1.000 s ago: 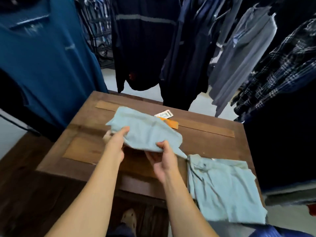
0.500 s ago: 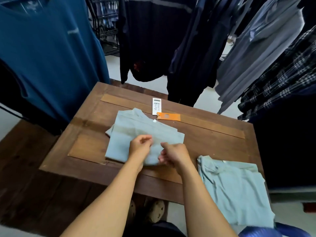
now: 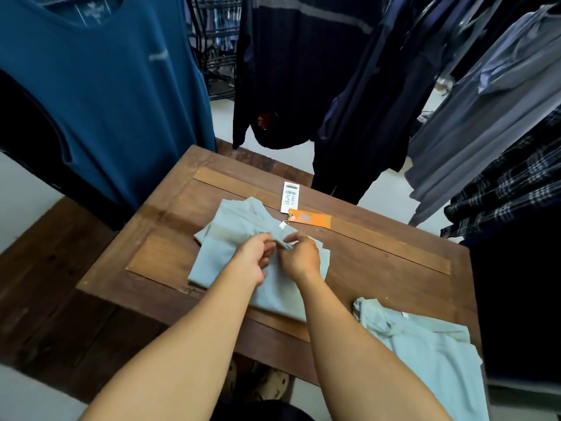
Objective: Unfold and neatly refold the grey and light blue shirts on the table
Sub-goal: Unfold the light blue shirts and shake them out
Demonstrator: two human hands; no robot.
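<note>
Forearms reach in; left hand [image 3: 251,260] and right hand [image 3: 303,257] meet, curled fingers [image 3: 268,248] pinching a fold of grey-blue shirt [image 3: 226,241].

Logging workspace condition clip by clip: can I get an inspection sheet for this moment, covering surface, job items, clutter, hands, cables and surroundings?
Surface: wooden table with lighter inlaid panels.
Job's things: grey shirt lies folded mid-table; light blue shirt lies folded at the near right corner.
Clutter: white barcode tag and orange tag lie on the table just beyond the grey shirt.
Hands: left hand and right hand both pinch a fold of the grey shirt near its far end.
Cables: nothing seen.
Surroundings: teal tank top, navy sweater and plaid shirts hang around the table; shoes show below its near edge.
</note>
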